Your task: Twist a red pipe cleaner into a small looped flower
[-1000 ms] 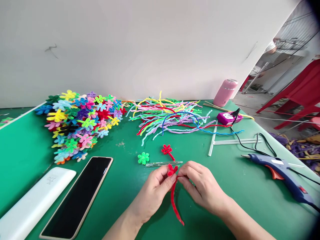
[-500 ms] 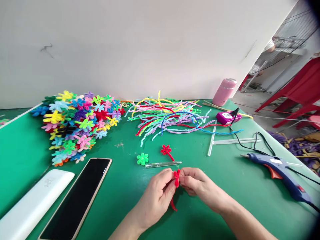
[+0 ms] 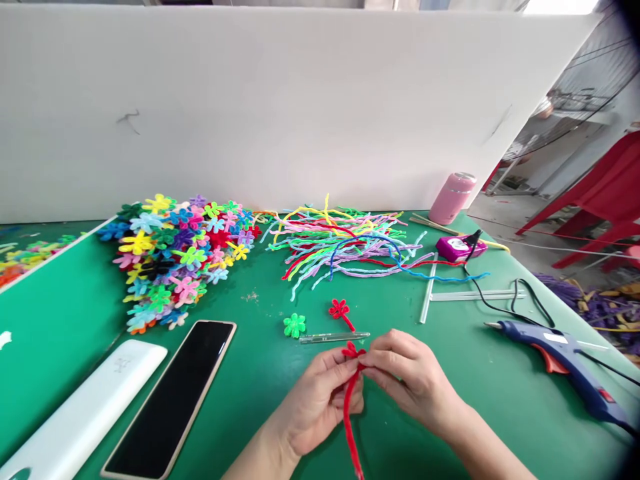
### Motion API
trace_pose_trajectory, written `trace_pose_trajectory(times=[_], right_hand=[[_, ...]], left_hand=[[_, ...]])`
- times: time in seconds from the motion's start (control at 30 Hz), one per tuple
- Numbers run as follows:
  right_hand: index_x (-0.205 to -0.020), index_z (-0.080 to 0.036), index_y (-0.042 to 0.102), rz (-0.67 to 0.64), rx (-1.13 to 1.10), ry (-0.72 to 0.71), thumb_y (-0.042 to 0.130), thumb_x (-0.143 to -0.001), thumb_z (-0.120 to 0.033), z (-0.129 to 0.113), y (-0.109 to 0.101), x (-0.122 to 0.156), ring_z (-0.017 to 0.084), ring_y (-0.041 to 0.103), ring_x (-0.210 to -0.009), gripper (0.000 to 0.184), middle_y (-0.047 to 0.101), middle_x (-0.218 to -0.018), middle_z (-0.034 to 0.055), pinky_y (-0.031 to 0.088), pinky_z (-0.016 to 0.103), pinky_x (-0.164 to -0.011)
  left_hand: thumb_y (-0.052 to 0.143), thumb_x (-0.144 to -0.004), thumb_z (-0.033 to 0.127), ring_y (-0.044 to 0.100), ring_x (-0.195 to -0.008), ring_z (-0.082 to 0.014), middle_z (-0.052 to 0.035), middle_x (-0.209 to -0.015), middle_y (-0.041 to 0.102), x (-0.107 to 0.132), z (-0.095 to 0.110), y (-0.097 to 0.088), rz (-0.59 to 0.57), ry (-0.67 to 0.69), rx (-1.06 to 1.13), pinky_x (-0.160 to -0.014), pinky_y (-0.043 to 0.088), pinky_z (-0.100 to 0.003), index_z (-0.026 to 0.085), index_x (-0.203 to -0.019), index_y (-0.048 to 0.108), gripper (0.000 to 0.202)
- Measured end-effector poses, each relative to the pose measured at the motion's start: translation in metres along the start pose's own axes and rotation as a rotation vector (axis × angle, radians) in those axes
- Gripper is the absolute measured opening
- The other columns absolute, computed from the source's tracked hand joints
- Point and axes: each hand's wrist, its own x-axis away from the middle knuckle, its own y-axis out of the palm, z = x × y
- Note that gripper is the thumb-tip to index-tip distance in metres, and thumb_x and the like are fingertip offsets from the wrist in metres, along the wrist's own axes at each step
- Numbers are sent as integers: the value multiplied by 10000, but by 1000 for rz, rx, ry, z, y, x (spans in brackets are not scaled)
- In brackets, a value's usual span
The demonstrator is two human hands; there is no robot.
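Between both hands is a red pipe cleaner (image 3: 349, 420), its upper end bent into small petal loops and its long tail hanging down toward me. My left hand (image 3: 320, 400) pinches it from the left, thumb and fingers closed just under the loops. From the right, my right hand (image 3: 413, 373) grips the same spot with thumb and fingertips. Just beyond the hands lies a clear pen (image 3: 333, 338). Past the pen rest a red pipe-cleaner flower with a short stem (image 3: 339, 309) and a green pipe-cleaner flower (image 3: 295, 325).
Finished flowers (image 3: 185, 260) are heaped at the back left; loose pipe cleaners (image 3: 350, 247) lie behind. A phone (image 3: 173, 400) and a white power bank (image 3: 90, 413) lie left. Right are a glue gun (image 3: 555, 353), glue sticks (image 3: 427, 293), a purple box (image 3: 460, 248) and a pink bottle (image 3: 453, 198).
The red loops have turned upward and the tail now hangs longer toward me. My right hand has rolled over, its fingers now on top. The camera view has shifted slightly.
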Motion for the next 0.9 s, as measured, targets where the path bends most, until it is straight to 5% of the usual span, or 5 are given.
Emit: trace_pose_trajectory(times=[0.27,0.5,0.67,0.8,0.9], right_hand=[[-786,-181,477,-65,-34,110,428,-855,-141,-13,2,-3,131,441,-632,94,518,-706,18,358,248,-575],[-693,-182,417,-122,-258,418,379,-885,-206,-19,4,-8,107,376,-602,197,422,-671,-21,318,219,-552],[-715,-172,447,-153,-692,662,367,-894,-372,-16,10,-8,100,337,-605,280,389,-678,-24,319,206,-546],[-733,-175,455,-190,-926,880,426,-846,-456,-10,16,-9,84,269,-541,304,318,-632,-43,263,191,-476],[-681,-166,452,-151,-856,864,472,-816,-462,-7,15,-15,84,256,-540,326,312,-601,-50,239,201,-476]], left_hand=[[605,-775,227,325,-505,-50,45,-568,408,3,3,4,44,57,-114,-517,277,-191,133,-749,579,101],[534,-810,316,387,-603,-105,22,-622,453,8,12,8,126,291,-712,-567,321,-216,147,-686,554,211],[425,-863,263,394,-582,-122,12,-629,456,11,11,10,170,417,-1079,-557,324,-231,175,-680,509,219],[432,-844,204,453,-646,-156,-19,-674,488,8,7,8,218,555,-1240,-611,345,-254,186,-650,499,206],[433,-847,230,443,-623,-148,-12,-657,488,3,9,9,291,518,-1204,-599,343,-252,183,-648,487,211]])
